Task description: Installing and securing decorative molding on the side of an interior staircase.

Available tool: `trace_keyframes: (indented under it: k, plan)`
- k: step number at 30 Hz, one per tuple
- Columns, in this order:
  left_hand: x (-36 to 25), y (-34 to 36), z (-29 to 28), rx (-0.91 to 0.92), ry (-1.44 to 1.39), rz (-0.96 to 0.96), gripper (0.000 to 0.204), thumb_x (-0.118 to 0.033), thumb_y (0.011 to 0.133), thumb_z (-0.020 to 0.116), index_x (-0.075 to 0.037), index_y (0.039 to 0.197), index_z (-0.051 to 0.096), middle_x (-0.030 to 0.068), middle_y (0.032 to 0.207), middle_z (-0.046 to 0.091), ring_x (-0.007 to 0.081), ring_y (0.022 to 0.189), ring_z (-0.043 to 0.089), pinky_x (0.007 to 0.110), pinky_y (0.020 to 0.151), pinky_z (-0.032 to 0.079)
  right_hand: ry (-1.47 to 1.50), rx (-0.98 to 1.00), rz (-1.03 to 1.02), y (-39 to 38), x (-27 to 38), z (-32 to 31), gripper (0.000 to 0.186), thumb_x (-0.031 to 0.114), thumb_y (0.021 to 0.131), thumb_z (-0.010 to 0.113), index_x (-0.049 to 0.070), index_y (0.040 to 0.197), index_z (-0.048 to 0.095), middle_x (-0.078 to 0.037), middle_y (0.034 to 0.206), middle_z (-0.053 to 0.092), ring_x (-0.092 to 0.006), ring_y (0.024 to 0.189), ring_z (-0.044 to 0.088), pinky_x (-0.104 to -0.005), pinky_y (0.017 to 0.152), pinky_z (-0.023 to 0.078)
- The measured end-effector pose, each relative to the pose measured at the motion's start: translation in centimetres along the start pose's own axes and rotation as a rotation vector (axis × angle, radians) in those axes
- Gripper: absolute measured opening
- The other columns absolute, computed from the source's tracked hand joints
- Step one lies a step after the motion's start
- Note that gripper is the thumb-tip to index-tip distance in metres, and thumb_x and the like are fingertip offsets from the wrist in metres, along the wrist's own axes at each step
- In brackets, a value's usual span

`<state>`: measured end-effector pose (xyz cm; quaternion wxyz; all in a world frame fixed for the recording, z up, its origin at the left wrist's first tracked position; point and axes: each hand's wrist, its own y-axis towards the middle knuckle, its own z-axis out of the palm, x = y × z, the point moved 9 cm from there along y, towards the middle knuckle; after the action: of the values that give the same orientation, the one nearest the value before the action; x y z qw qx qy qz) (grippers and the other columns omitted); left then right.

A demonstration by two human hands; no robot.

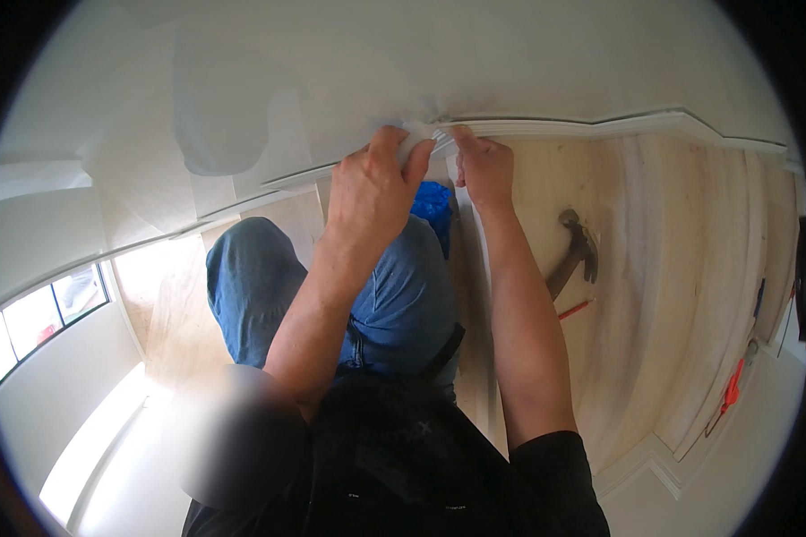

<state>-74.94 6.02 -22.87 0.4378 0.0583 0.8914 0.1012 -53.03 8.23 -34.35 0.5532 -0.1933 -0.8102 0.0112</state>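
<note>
My left hand pinches a short piece of white moulding between thumb and fingers. That piece lies against the wall, where it meets the end of the long white baseboard moulding. Close by on the right, my right hand is curled closed, its index fingertip touching the moulding at this joint. Whatever its other fingers may hold is hidden. Beneath my hands, a blue plastic bag shows beside my knee.
A hammer and a red pencil lie on the wooden floor to the right. Farther right, a red-handled tool rests near the wall. A pale raised edge runs between my legs and that floor. A window is at left.
</note>
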Motion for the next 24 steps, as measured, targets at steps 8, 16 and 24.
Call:
trace_keyframes:
  k: [8, 16, 24]
  plan:
    - [-0.2, 0.0, -0.2, -0.011, 0.013, 0.051, 0.030, -0.026, 0.098, 0.076, 0.002, 0.103, 0.067, 0.0234, 0.077, 0.072, 0.0436, 0.073, 0.073, 0.047, 0.064, 0.059, 0.005, -0.002, -0.004, -0.1, 0.3, 0.0, 0.064, 0.052, 0.093, 0.078, 0.002, 0.056, 0.063, -0.006, 0.047, 0.057, -0.0166, 0.044, 0.060, -0.0343, 0.048, 0.048]
    - [0.0, -0.3, -0.4, -0.036, 0.006, 0.091, 0.028, -0.025, 0.097, 0.076, 0.001, 0.104, 0.067, 0.0211, 0.079, 0.073, 0.0424, 0.074, 0.073, 0.047, 0.066, 0.058, 0.009, 0.002, 0.000, -0.2, -0.1, 0.0, 0.063, 0.051, 0.094, 0.079, 0.002, 0.057, 0.064, -0.006, 0.048, 0.057, -0.0159, 0.044, 0.059, -0.0336, 0.047, 0.047]
    - [2.9, -1.4, 0.2, 0.059, -0.319, -0.105, 0.031, -0.026, 0.104, 0.069, 0.000, 0.120, 0.069, 0.0156, 0.091, 0.079, 0.0229, 0.080, 0.076, 0.033, 0.071, 0.056, 0.049, -0.017, 0.029, -0.3, 0.0, -0.1, 0.060, 0.047, 0.092, 0.082, 0.001, 0.058, 0.065, -0.005, 0.049, 0.057, -0.0152, 0.044, 0.058, -0.0331, 0.046, 0.047]
